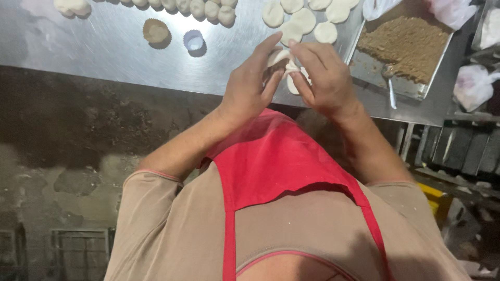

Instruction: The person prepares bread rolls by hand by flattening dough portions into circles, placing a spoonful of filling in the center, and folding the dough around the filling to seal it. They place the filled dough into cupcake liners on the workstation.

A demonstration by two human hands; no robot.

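A piece of white dough (284, 65) sits pinched between both hands, just above the near edge of the steel table (104, 52). The left hand (250, 80) cups it from the nine o'clock side, fingers curled and the index finger stretched up toward twelve o'clock along the top of the dough. The right hand (323, 78) closes on it from three o'clock, thumb and first fingers pressed into the dough's folded edge. Both hands are partly closed around the same piece, fingertips nearly meeting over it; most of the dough is hidden behind the fingers. Both forearms rise from five and seven o'clock, elbows spread wide, converging above a red apron (271, 161).

At twelve o'clock from the hands lie flattened dough discs (304, 20). A row of dough balls (198, 8) runs along the far edge at eleven o'clock. At ten o'clock stand a brown paper cup (155, 32) and a pale blue cup (194, 39), just beside each other. At two o'clock a metal tray (364, 65) holds brown crumbly filling (409, 44), with a spoon (389, 80) resting at its near edge.
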